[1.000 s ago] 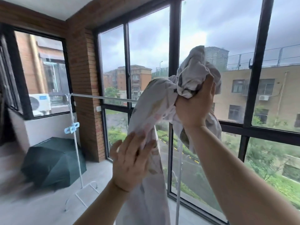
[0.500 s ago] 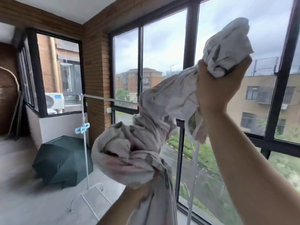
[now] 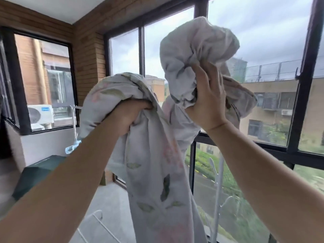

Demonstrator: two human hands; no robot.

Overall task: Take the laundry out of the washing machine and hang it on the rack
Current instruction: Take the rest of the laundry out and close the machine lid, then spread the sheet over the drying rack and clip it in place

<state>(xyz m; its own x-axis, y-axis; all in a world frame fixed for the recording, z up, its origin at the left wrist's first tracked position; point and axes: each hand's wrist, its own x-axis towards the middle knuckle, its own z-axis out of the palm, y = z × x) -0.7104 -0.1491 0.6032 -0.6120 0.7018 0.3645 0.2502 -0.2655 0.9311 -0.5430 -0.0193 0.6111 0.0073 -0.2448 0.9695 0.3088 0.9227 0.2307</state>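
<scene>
Both hands are raised in front of the balcony windows with one large piece of laundry between them: a pale floral bedsheet (image 3: 154,172), wrinkled and bunched, printed with green leaves and faint pink flowers. The left hand (image 3: 129,114) has its grip clamped around a thick fold at about chest height, the fingers buried in cloth; the right hand (image 3: 208,100) is higher, its grip closed on a gathered wad that balloons above the fingers, with a flap spilling over behind the wrist. A long tail of the sheet hangs straight down between the forearms and out of view at the bottom. The white drying rack (image 3: 216,195) stands just behind and below the cloth; its upright and feet show, and a short stretch of the rail (image 3: 77,107) peeks out at the left beside a blue clothes peg (image 3: 72,148), but most of the bar is hidden by the sheet, so I cannot tell whether any cloth is resting on it. The step in hand looks like spreading and draping. To do it well, find an edge instead of holding wads, move the hands apart along that edge until the cloth is flat, lift it clear over the rail, and let roughly equal lengths fall on each side so it will not slide off. Keep the hanging tail off the floor, and ease the weight on gently, since a light rack could tip.
</scene>
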